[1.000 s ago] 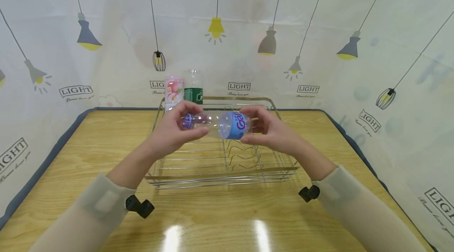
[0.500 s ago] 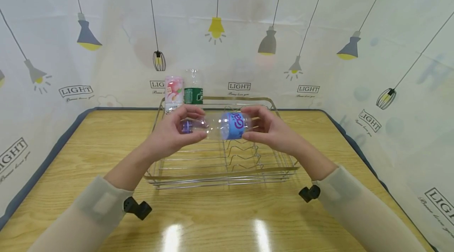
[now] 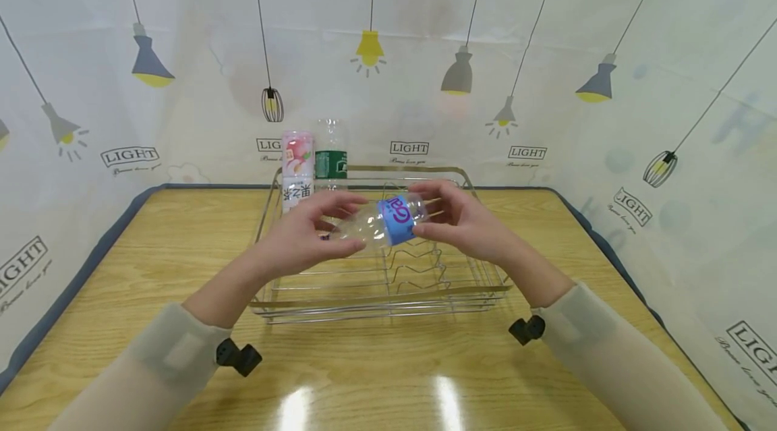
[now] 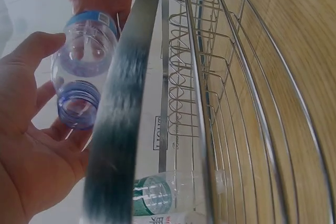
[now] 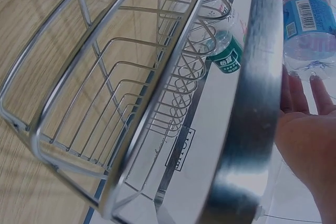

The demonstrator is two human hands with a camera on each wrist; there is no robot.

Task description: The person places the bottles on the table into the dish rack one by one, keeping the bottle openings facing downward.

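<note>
A clear plastic bottle [image 3: 396,220] with a blue label is held between both hands above the wire rack. It lies tilted, its neck lower at the left and its base higher at the right. My left hand [image 3: 297,234] curls about the neck end, largely covering it in the head view. The left wrist view shows the bottle's threaded blue-purple neck [image 4: 79,106], with the left thumb against its shoulder. At the labelled base end, my right hand [image 3: 470,223] grips with thumb and fingers. In the right wrist view, fingertips touch the bottle's base [image 5: 311,59].
The metal wire rack [image 3: 388,297] stands on a wooden table [image 3: 364,363]. At its back left, a pink-and-white bottle [image 3: 297,164] and a clear green-labelled bottle [image 3: 331,162] stand side by side. A lamp-patterned curtain [image 3: 413,100] surrounds the table's back and sides.
The bottle has gone from nearly level to tilted, its neck end dropping. My left hand has shifted slightly right and down, uncovering more of the pink-and-white bottle. The right hand has barely moved.
</note>
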